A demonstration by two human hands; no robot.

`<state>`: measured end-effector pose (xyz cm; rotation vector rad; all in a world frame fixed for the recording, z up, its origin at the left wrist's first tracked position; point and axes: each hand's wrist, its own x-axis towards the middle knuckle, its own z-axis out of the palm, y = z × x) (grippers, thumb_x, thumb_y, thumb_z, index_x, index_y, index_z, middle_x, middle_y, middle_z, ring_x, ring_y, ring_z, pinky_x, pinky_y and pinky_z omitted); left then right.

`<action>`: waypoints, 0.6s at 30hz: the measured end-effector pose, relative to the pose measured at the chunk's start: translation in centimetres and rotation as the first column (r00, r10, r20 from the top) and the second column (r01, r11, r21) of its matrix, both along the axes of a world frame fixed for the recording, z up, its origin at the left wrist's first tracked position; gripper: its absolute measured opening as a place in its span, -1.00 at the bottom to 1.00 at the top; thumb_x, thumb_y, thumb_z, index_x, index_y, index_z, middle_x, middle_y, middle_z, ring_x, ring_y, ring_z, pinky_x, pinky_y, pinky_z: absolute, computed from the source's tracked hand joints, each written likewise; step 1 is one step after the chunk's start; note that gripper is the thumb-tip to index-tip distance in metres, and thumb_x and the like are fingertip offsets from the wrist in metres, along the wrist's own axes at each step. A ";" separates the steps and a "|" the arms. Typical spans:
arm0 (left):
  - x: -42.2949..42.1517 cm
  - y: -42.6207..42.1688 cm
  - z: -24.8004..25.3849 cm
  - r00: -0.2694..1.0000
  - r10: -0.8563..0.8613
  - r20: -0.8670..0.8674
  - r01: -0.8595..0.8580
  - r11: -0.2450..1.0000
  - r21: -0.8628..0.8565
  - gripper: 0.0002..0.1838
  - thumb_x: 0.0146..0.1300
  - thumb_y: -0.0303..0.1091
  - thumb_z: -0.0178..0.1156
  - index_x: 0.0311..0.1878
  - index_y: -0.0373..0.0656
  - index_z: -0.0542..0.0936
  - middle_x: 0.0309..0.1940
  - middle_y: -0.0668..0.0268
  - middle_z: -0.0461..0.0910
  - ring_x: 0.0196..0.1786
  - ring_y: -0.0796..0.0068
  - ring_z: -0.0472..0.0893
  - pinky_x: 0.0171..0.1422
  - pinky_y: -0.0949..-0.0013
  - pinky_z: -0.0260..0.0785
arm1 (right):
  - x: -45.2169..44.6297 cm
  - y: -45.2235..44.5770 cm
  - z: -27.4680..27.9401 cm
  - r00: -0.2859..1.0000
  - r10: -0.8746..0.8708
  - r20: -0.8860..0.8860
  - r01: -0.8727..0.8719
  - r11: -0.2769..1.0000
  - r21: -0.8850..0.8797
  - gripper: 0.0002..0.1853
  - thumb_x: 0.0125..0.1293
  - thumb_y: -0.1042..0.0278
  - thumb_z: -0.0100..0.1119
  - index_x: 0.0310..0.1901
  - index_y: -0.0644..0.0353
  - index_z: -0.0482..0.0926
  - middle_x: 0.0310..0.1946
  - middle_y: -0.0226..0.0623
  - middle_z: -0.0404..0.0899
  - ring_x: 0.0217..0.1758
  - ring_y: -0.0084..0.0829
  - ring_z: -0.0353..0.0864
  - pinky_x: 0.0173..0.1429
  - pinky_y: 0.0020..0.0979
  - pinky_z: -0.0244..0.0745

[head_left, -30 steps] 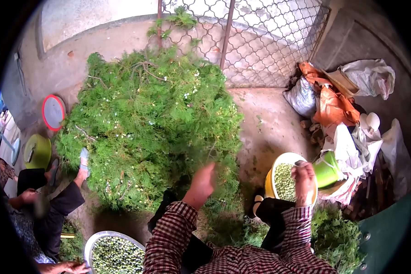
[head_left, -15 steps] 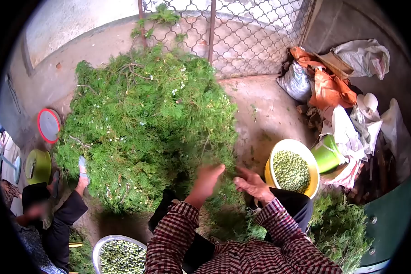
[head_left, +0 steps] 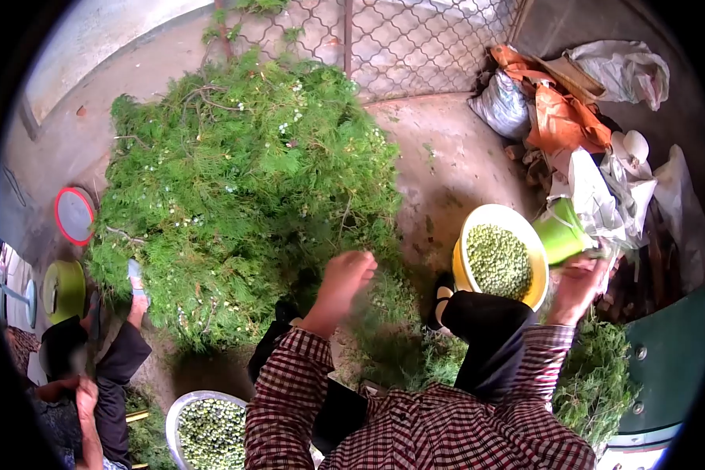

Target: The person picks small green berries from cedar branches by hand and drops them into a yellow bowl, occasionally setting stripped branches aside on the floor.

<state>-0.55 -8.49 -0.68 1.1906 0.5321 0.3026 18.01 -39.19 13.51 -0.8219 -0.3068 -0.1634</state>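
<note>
My left hand [head_left: 343, 283] is closed, fingers curled, above the near edge of a large heap of leafy evergreen branches [head_left: 235, 188]. Blurred greenery lies just below its fingers, so what it holds, if anything, is unclear. To the right, my right hand [head_left: 578, 283] is raised beyond the yellow bucket [head_left: 460, 270], close to a bright green bucket [head_left: 558, 235]. Its fingers are smeared, and I cannot tell whether they grip anything. Small green berries [head_left: 497, 262] fill much of the yellow bucket. A smaller pile of green branches [head_left: 595, 384] lies below my right hand.
A metal basin [head_left: 174, 423] of green berries stands front left, near a seated person [head_left: 86, 407]. A red-rimmed basin [head_left: 74, 215] and a yellow-green tub [head_left: 64, 290] are farther left. Bags [head_left: 568, 121] crowd the right; a lattice gate [head_left: 423, 47] stands behind.
My right hand has swung from beside my left hand to the right, past the yellow bucket. My left hand stays over the heap, slightly shifted. The camera view has tilted a little downward.
</note>
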 end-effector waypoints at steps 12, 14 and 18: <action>0.1 -0.2 1.3 0.999 0.017 -0.047 -0.020 0.998 -0.065 -0.73 0.24 -0.19 0.04 -0.25 -0.22 0.51 -0.33 0.30 0.56 -0.33 0.55 0.51 -0.22 0.47 0.38 | -0.8 8.3 -20.2 0.813 0.142 -0.565 -0.545 0.528 -0.651 -0.75 0.20 0.25 0.05 -0.21 0.27 0.49 -0.56 -0.37 0.47 -0.57 -0.57 0.42 -0.49 -0.55 0.33; -0.1 0.2 2.1 0.997 0.051 -0.050 -0.054 0.997 -0.062 -0.73 0.24 -0.19 0.04 -0.24 -0.23 0.51 -0.33 0.29 0.56 -0.33 0.54 0.51 -0.22 0.47 0.38 | -1.1 10.4 -24.4 0.824 0.212 -0.525 -0.560 0.168 -0.812 -0.70 0.18 0.27 0.07 -0.18 0.34 0.47 -0.46 -0.25 0.54 -0.50 -0.51 0.52 -0.42 -0.51 0.40; -0.2 1.0 2.8 0.995 0.100 -0.018 -0.101 0.991 -0.091 -0.77 0.25 -0.26 0.00 -0.24 -0.24 0.51 -0.32 0.26 0.56 -0.33 0.53 0.51 -0.20 0.45 0.38 | -1.1 12.0 -33.7 0.768 0.489 -0.414 -0.255 -0.360 -0.897 -0.59 0.15 0.23 0.07 -0.05 0.38 0.43 -0.31 -0.07 0.51 -0.41 -0.31 0.47 -0.30 -0.28 0.42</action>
